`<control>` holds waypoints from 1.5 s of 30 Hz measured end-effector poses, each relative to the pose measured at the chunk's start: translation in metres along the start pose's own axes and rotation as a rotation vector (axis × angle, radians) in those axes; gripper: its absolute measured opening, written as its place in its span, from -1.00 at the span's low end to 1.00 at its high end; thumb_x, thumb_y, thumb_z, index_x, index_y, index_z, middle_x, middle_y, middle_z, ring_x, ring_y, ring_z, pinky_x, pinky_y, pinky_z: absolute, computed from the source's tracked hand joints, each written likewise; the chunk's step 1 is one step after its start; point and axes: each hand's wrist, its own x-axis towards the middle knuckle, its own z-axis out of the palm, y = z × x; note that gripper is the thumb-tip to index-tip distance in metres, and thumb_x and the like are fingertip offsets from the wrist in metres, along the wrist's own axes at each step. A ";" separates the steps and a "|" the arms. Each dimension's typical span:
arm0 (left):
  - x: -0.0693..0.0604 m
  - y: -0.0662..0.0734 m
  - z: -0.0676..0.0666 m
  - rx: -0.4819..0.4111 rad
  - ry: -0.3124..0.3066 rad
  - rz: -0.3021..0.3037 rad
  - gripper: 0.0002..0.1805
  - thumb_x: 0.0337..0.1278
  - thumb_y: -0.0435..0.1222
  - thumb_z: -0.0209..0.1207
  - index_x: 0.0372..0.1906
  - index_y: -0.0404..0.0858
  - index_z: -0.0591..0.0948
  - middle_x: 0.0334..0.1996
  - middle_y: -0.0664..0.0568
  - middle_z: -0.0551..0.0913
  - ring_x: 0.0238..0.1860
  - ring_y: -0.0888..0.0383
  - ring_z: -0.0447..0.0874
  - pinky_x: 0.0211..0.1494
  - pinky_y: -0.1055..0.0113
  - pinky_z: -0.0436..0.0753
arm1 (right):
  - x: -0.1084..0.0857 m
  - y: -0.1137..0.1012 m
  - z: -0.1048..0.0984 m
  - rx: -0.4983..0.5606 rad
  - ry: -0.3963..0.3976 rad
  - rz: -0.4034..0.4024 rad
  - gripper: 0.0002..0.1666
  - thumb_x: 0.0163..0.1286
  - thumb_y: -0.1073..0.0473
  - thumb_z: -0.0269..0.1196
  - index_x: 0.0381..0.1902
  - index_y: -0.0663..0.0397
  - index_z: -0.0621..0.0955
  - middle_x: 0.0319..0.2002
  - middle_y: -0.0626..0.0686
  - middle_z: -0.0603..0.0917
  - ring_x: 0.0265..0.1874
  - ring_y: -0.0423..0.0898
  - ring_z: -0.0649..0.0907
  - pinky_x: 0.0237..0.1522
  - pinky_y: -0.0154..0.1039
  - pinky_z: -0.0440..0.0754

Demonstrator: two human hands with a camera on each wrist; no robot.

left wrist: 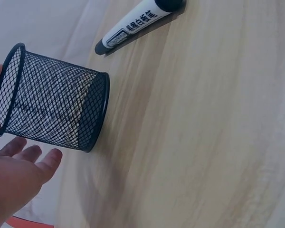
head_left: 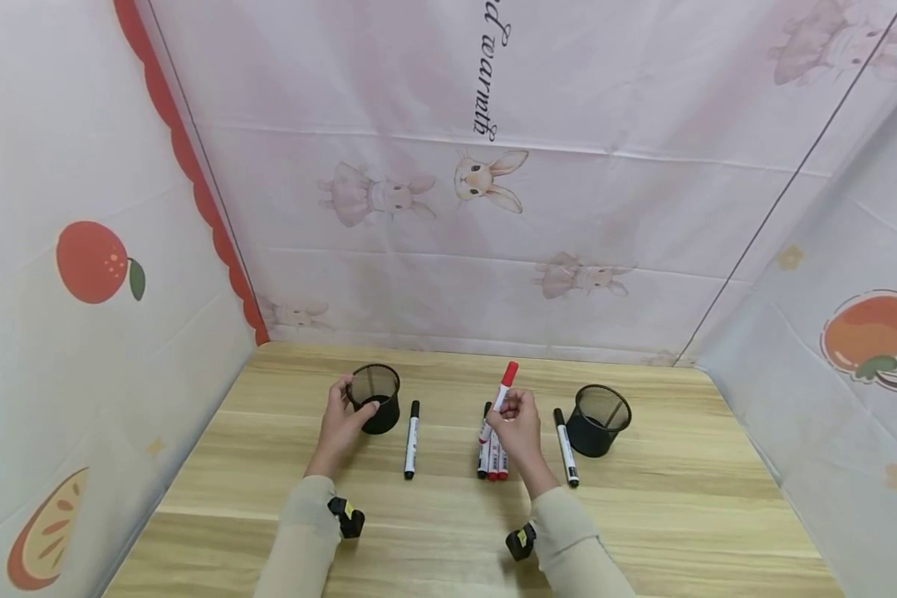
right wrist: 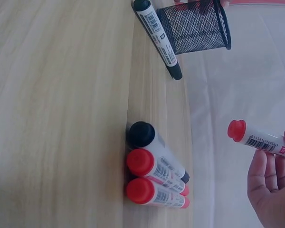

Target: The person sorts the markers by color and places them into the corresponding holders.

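The left hand [head_left: 344, 422] holds the rim of a black mesh cup [head_left: 374, 400], thumb on one side and fingers on the other; the left wrist view shows this cup [left wrist: 52, 99] with the hand [left wrist: 19, 178] at its rim. Pinched in the right hand [head_left: 519, 430] is a red-capped white marker [head_left: 504, 389], raised above several markers lying side by side, some red and one black. In the right wrist view the hand [right wrist: 275, 185] grips that marker [right wrist: 266, 141] above the table, beside the lying black marker [right wrist: 154, 142] and red ones [right wrist: 154, 170].
A black marker [head_left: 412, 440] lies right of the left cup. Another black marker [head_left: 566, 448] lies against a second mesh cup [head_left: 599, 420] at the right. Patterned cloth walls [head_left: 419, 316] stand behind and beside the wooden table [head_left: 665, 498].
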 end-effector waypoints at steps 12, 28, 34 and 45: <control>0.002 -0.001 -0.002 -0.022 -0.023 -0.011 -0.20 0.09 -0.30 0.23 0.39 -0.18 0.07 0.33 -0.24 0.13 0.32 -0.22 0.07 0.30 0.00 0.13 | -0.003 -0.026 0.011 0.033 -0.044 -0.063 -0.51 -0.03 0.60 0.13 -0.05 0.44 0.34 -0.40 0.28 0.48 -0.46 -0.04 0.44 -0.44 -0.42 0.41; 0.003 0.001 -0.004 0.004 -0.044 -0.074 -0.16 0.08 -0.28 0.26 0.41 -0.09 0.08 0.34 -0.19 0.12 0.31 -0.19 0.10 0.28 0.03 0.20 | 0.005 -0.043 0.035 0.075 -0.096 -0.132 -0.77 0.08 0.54 0.16 -0.26 0.46 0.44 -0.39 0.12 0.50 -0.39 -0.06 0.47 -0.31 -0.38 0.46; 0.003 0.000 -0.004 -0.001 -0.043 -0.077 -0.16 0.08 -0.28 0.26 0.41 -0.10 0.08 0.34 -0.19 0.12 0.30 -0.19 0.11 0.28 0.02 0.19 | 0.009 -0.046 0.047 0.139 -0.089 -0.067 -0.77 0.05 0.52 0.20 -0.29 0.42 0.46 -0.39 0.11 0.52 -0.40 -0.09 0.49 -0.40 -0.41 0.53; 0.003 -0.001 -0.007 -0.016 -0.041 -0.079 -0.17 0.08 -0.28 0.26 0.41 -0.08 0.09 0.33 -0.18 0.13 0.28 -0.18 0.13 0.26 -0.01 0.22 | 0.009 -0.050 0.063 0.177 -0.069 -0.075 -0.74 0.10 0.52 0.24 -0.23 0.45 0.45 -0.37 0.24 0.56 -0.42 -0.09 0.52 -0.40 -0.41 0.52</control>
